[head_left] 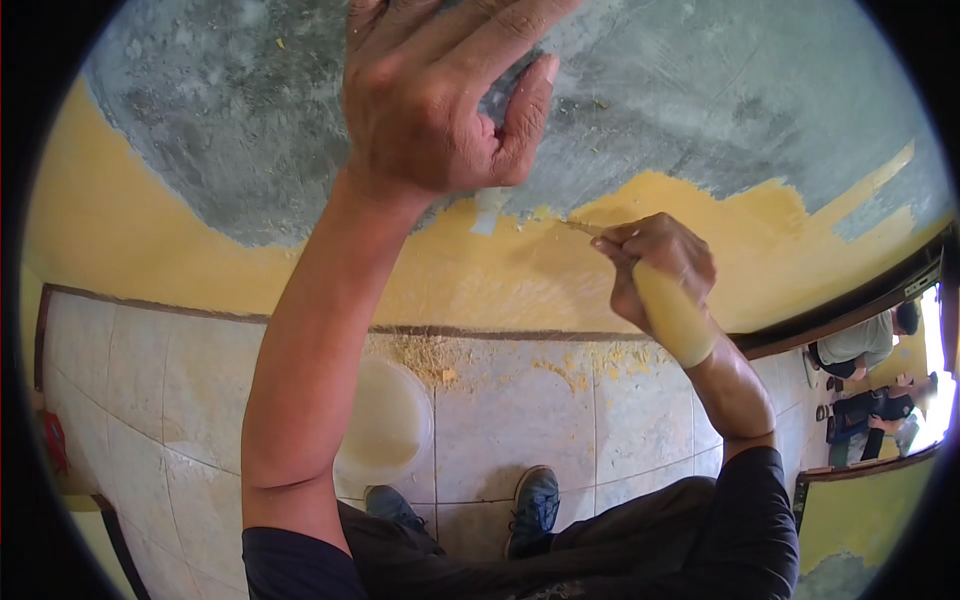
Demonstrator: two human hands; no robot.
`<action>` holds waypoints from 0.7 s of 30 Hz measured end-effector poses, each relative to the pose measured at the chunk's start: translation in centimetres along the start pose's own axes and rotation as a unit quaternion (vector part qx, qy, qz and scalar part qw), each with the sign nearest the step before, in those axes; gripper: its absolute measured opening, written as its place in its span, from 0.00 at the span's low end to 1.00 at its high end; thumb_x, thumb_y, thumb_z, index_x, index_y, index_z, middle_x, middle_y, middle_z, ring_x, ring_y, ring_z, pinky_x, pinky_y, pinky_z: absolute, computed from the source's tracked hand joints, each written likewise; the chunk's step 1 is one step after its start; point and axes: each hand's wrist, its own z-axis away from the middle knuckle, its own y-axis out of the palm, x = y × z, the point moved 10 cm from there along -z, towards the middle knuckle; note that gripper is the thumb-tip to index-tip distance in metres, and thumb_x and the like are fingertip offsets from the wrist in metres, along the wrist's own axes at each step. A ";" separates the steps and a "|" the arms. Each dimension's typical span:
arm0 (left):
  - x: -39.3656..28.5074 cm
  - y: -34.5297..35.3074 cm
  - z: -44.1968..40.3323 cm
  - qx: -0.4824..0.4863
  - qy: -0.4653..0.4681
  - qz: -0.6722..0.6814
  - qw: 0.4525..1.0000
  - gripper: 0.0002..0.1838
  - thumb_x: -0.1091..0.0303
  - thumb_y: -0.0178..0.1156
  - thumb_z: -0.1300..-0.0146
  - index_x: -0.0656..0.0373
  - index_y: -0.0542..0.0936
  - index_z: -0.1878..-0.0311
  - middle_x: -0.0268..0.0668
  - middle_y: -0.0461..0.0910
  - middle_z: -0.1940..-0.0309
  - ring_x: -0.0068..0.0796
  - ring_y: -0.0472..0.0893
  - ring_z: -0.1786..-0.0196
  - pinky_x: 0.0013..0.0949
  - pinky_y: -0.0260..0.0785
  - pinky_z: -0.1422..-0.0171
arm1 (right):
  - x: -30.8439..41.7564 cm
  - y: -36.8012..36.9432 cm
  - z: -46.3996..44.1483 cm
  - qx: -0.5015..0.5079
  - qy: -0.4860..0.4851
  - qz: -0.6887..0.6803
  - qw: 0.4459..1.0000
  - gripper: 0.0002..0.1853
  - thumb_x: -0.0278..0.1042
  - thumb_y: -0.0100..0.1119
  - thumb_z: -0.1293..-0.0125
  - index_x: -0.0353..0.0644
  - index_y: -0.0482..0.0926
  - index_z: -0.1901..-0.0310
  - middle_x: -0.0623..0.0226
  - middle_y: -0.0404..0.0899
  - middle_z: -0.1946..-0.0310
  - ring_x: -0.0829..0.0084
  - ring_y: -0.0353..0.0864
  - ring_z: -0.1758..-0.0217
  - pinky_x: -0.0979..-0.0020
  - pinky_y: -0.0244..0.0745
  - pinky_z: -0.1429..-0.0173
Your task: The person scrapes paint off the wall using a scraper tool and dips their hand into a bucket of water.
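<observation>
A wall fills the upper view, with yellow paint (480,280) low down and bare grey surface (680,90) above a ragged edge. My left hand (445,95) lies against the grey part, fingers spread, its fingertips cut off by the frame's top. Lower and to the right, my right hand (655,265) is closed round a scraper (582,228), whose thin blade meets the wall at the paint's edge. A yellowish sleeve-like cover (672,315) lies over the back of that hand and wrist. Beside the blade, a small pale patch (487,212) shows on the wall.
Paint flakes (445,375) lie on the tiled floor (520,420) along the wall's foot. A round whitish bucket or lid (385,420) stands near my shoes (535,505). At the far right, other people (860,345) are beside a doorway. Something red (55,440) is at the left.
</observation>
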 end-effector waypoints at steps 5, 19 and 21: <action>0.3 0.4 1.0 -0.036 0.064 -0.029 0.997 0.19 0.62 0.55 0.39 0.59 0.87 0.50 0.42 0.85 0.45 0.55 0.70 0.28 0.51 0.49 0.20 | 0.1 -1.4 0.2 -0.098 0.058 -0.008 0.993 0.13 0.14 0.70 0.51 0.38 0.74 0.72 0.64 0.79 0.77 0.68 0.83 0.76 0.71 0.76 0.75; 0.1 0.2 0.7 -0.064 0.083 -0.016 0.994 0.19 0.63 0.55 0.38 0.59 0.87 0.50 0.41 0.85 0.46 0.54 0.70 0.28 0.51 0.48 0.19 | 1.1 1.9 0.1 0.023 0.011 -0.041 0.999 0.15 0.17 0.74 0.55 0.39 0.74 0.71 0.64 0.79 0.76 0.66 0.82 0.76 0.68 0.76 0.74; 0.2 0.4 0.8 -0.043 0.071 -0.024 0.996 0.19 0.63 0.55 0.38 0.59 0.87 0.50 0.41 0.85 0.46 0.54 0.70 0.28 0.51 0.48 0.19 | 0.8 1.3 -0.2 0.000 0.026 -0.039 0.999 0.14 0.19 0.74 0.52 0.39 0.74 0.71 0.63 0.79 0.76 0.66 0.82 0.76 0.68 0.75 0.74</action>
